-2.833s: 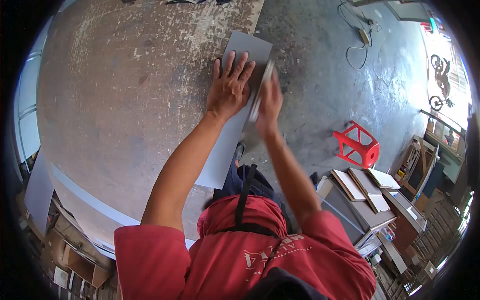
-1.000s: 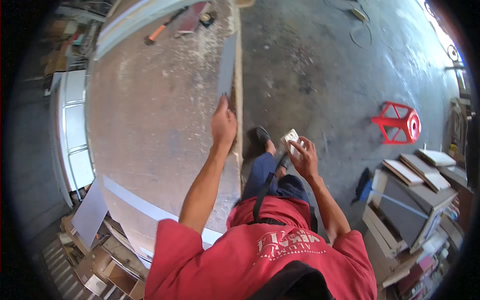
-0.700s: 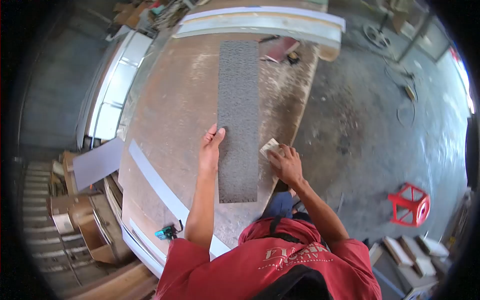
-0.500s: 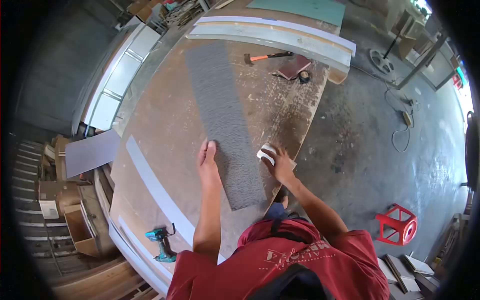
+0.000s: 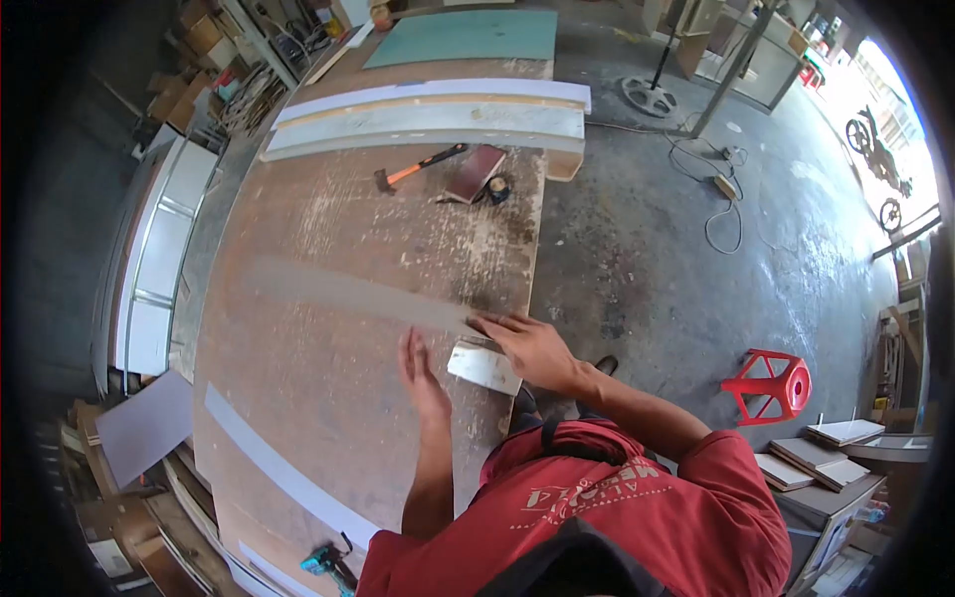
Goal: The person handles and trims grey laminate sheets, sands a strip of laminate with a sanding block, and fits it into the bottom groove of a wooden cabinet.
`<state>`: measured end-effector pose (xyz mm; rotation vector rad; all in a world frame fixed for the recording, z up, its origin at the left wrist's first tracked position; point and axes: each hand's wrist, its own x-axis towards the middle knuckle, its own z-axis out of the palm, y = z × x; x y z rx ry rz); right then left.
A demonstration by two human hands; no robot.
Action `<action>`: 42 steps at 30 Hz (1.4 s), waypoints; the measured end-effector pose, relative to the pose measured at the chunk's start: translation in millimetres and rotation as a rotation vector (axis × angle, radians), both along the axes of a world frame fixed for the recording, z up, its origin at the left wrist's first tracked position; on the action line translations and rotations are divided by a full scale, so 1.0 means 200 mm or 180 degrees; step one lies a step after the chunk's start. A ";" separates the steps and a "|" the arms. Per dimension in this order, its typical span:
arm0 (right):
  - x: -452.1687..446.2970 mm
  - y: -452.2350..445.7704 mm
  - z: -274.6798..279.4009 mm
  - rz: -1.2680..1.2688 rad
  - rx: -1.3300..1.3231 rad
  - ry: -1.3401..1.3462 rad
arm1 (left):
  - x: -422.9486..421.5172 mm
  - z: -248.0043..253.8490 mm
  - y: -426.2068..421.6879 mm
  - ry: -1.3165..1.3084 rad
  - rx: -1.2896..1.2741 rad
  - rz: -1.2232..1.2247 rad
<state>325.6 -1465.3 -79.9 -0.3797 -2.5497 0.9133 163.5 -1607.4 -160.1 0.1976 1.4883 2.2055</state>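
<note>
The grey panel [image 5: 358, 294], blurred by motion, stretches leftward over the worn brown worktable [image 5: 298, 398] and looks narrow from this angle. My right hand [image 5: 537, 350] holds its right end near the table's edge, fingers pressed together. Just below the panel my left hand [image 5: 425, 378] is raised with its fingers loosely apart and nothing in them. A white block [image 5: 482, 366] lies on the table by my right hand, close to the edge.
A hammer [image 5: 418, 169], a dark red pad [image 5: 476, 173] and a small black item [image 5: 497, 189] lie farther up. Beyond are long white profiles [image 5: 438, 117] and a green sheet [image 5: 463, 38]. A teal power tool [image 5: 326, 567] lies low left. A red stool [image 5: 771, 386] is on the floor.
The panel has swung from lengthwise to crosswise over the table. My right hand has let go of the white block and taken the panel's end; my left hand has released the panel.
</note>
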 end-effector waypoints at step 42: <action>2.37 3.00 -1.95 -0.2316 -0.1994 -0.2691 | -0.28 -0.13 3.69 0.0127 -0.0742 0.0724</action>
